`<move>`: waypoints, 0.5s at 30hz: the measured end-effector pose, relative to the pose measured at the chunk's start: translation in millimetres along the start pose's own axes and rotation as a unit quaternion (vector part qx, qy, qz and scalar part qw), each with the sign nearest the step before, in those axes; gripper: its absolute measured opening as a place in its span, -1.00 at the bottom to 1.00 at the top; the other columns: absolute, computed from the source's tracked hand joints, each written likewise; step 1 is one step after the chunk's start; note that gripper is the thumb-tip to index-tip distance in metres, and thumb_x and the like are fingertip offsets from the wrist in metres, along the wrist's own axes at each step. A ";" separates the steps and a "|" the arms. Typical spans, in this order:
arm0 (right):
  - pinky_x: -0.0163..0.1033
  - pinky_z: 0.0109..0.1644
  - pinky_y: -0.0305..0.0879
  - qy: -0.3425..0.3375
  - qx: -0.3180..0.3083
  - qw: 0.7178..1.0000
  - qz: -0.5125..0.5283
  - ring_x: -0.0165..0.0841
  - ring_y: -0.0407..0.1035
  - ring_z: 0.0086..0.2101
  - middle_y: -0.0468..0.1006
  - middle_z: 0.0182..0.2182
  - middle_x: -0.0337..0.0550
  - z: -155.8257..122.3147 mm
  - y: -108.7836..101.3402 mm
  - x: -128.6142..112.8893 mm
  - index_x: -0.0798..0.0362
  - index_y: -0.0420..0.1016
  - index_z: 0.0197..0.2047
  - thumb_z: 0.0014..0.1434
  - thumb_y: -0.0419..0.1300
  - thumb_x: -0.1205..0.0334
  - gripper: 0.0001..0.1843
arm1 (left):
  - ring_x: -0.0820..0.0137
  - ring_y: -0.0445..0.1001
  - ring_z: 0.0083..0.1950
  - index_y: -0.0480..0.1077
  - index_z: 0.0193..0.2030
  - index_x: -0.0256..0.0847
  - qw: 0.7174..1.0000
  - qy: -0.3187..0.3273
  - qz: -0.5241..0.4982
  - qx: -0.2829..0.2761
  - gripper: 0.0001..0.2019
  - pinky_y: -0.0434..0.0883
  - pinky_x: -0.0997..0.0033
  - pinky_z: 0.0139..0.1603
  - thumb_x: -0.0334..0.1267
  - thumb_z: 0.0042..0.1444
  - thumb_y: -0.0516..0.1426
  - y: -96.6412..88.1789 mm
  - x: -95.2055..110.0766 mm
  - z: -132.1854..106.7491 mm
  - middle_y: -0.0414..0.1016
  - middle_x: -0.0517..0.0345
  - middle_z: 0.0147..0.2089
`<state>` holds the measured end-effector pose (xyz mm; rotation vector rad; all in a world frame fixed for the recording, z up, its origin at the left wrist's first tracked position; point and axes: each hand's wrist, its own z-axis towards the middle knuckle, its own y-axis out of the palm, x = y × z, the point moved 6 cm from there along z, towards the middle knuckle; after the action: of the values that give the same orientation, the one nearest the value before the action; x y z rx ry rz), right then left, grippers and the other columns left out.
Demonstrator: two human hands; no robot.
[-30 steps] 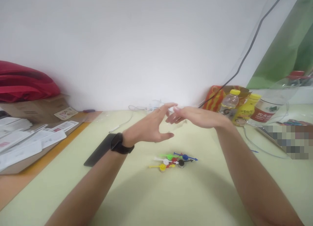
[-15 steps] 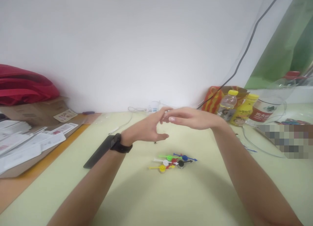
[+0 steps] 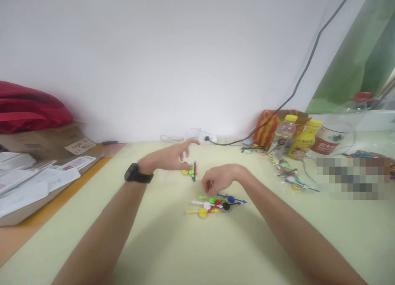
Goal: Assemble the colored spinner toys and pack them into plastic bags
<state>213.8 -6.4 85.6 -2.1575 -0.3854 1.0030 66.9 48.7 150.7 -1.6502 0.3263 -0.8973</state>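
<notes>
My left hand (image 3: 173,156) is over the table with its fingers apart, holding nothing. Just off its fingertips is a small cluster of coloured plastic pieces (image 3: 193,172), in yellow, green, blue and red. My right hand (image 3: 220,179) is bent down at the wrist, its fingers curled together and pointing at the table. What they pinch, if anything, is hidden. Right below those fingers lies a loose pile of arrow-shaped plastic spinners with round hubs: green, blue (image 3: 231,199), white (image 3: 207,205), black (image 3: 226,207), yellow (image 3: 203,213) and red.
To the right lie more spinners (image 3: 296,182), glasses (image 3: 253,149), a clear bottle (image 3: 284,133), a yellow bottle (image 3: 304,139) and a large cut bottle (image 3: 328,141). Papers (image 3: 37,182) and a cardboard box (image 3: 43,141) under red cloth (image 3: 33,108) are at left. A cable (image 3: 296,87) crosses the wall.
My hands have parted. My right hand has dropped toward the spinner pile and its fingers have curled; my left has drawn leftward. A cluster of coloured pieces now shows between them.
</notes>
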 end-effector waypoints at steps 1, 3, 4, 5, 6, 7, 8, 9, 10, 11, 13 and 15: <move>-0.37 -0.28 0.25 0.008 -0.006 1.000 -0.004 -0.38 0.42 -0.31 0.60 -0.27 -0.19 7.1 4.2 0.6 0.14 0.61 -0.23 0.11 0.34 0.20 -0.81 | 0.20 0.51 -0.11 0.04 0.42 0.12 1.000 0.002 -0.002 -0.003 -0.19 0.41 0.30 -0.16 -0.01 0.08 0.29 0.8 0.9 0.5 0.43 0.09 -0.05; -0.36 -0.32 0.23 0.018 -0.009 1.000 -0.011 -0.39 0.39 -0.34 0.58 -0.31 -0.21 14.3 8.8 -0.8 0.14 0.61 -0.26 0.09 0.36 0.19 -0.81 | 0.20 0.53 -0.12 0.12 0.33 0.08 1.000 0.009 -0.013 -0.012 -0.32 0.41 0.30 -0.16 -0.02 0.11 0.27 3.0 3.8 1.3 0.42 0.08 -0.03; -0.35 -0.32 0.22 0.019 -0.007 1.000 -0.014 -0.39 0.38 -0.35 0.57 -0.32 -0.22 14.8 9.5 -2.4 0.15 0.61 -0.27 0.09 0.35 0.20 -0.82 | 0.21 0.53 -0.12 0.16 0.28 0.05 1.000 0.014 -0.021 -0.017 -0.39 0.42 0.30 -0.17 -0.03 0.12 0.26 4.0 5.4 1.4 0.42 0.08 -0.02; -0.35 -0.33 0.21 0.021 -0.005 1.000 -0.017 -0.39 0.38 -0.35 0.57 -0.33 -0.22 13.9 9.6 -3.9 0.15 0.61 -0.28 0.09 0.34 0.21 -0.83 | 0.22 0.54 -0.12 0.19 0.22 0.03 0.999 0.018 -0.030 -0.020 -0.44 0.42 0.30 -0.18 -0.04 0.12 0.26 4.9 7.1 1.4 0.41 0.07 0.00; -0.35 -0.33 0.21 0.022 -0.002 1.000 -0.021 -0.39 0.38 -0.34 0.57 -0.33 -0.22 12.2 9.2 -5.2 0.15 0.61 -0.28 0.10 0.33 0.23 -0.84 | 0.23 0.54 -0.13 0.21 0.17 0.00 0.999 0.022 -0.039 -0.022 -0.49 0.42 0.30 -0.18 -0.05 0.12 0.26 5.5 8.7 1.3 0.40 0.07 0.01; -0.35 -0.33 0.21 0.023 0.001 0.999 -0.024 -0.39 0.37 -0.34 0.57 -0.32 -0.22 10.4 8.6 -6.3 0.15 0.61 -0.26 0.10 0.32 0.24 -0.84 | 0.24 0.54 -0.14 0.22 0.12 -0.02 0.998 0.025 -0.046 -0.021 -0.52 0.42 0.30 -0.19 -0.06 0.12 0.26 5.8 10.3 1.0 0.40 0.07 0.02; -0.35 -0.33 0.21 0.024 0.004 0.999 -0.027 -0.39 0.37 -0.33 0.57 -0.32 -0.22 8.8 7.9 -7.0 0.14 0.62 -0.25 0.10 0.32 0.23 -0.83 | 0.24 0.55 -0.15 0.22 0.08 -0.05 0.998 0.028 -0.051 -0.020 -0.55 0.42 0.30 -0.19 -0.07 0.11 0.26 6.0 11.9 0.7 0.40 0.07 0.02; -0.35 -0.33 0.21 0.026 0.004 0.999 -0.027 -0.39 0.38 -0.33 0.57 -0.32 -0.22 7.7 7.8 -7.2 0.14 0.62 -0.23 0.10 0.33 0.21 -0.81 | 0.25 0.54 -0.16 0.21 0.04 -0.06 0.998 0.031 -0.055 -0.018 -0.56 0.42 0.29 -0.20 -0.06 0.10 0.27 6.1 13.5 0.4 0.39 0.06 0.02; -0.35 -0.33 0.21 0.029 0.001 0.999 -0.025 -0.38 0.38 -0.33 0.57 -0.32 -0.23 7.4 8.1 -7.0 0.13 0.63 -0.22 0.09 0.34 0.18 -0.79 | 0.25 0.54 -0.17 0.20 0.02 -0.07 0.998 0.032 -0.056 -0.017 -0.56 0.42 0.29 -0.20 -0.05 0.10 0.28 6.2 14.9 0.1 0.39 0.06 0.01; -0.35 -0.33 0.21 0.033 -0.004 0.999 -0.021 -0.38 0.38 -0.33 0.57 -0.32 -0.23 7.5 8.8 -6.5 0.13 0.63 -0.23 0.08 0.36 0.16 -0.77 | 0.25 0.54 -0.17 0.19 0.00 -0.08 0.998 0.033 -0.056 -0.015 -0.54 0.41 0.29 -0.21 -0.02 0.09 0.29 6.3 16.2 -0.1 0.39 0.05 0.01; -0.35 -0.33 0.22 0.038 -0.011 0.999 -0.012 -0.39 0.38 -0.34 0.57 -0.35 -0.24 8.9 10.3 -5.9 0.13 0.62 -0.28 0.06 0.38 0.15 -0.78 | 0.24 0.53 -0.17 0.18 0.00 -0.09 0.998 0.032 -0.056 -0.012 -0.49 0.41 0.28 -0.21 0.03 0.06 0.31 6.2 18.1 -0.4 0.39 0.04 0.01; -0.36 -0.34 0.21 0.033 -0.007 0.999 -0.008 -0.40 0.37 -0.36 0.56 -0.37 -0.25 9.6 10.3 -6.9 0.14 0.60 -0.33 0.04 0.37 0.19 -0.82 | 0.24 0.53 -0.16 0.17 0.02 -0.09 0.998 0.028 -0.061 -0.008 -0.44 0.41 0.27 -0.21 0.08 0.04 0.32 6.1 19.0 -0.8 0.39 0.02 0.04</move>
<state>201.7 -12.7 77.7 -2.1909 -0.3793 0.9187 80.5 34.2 152.4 -1.6756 0.2748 -1.0369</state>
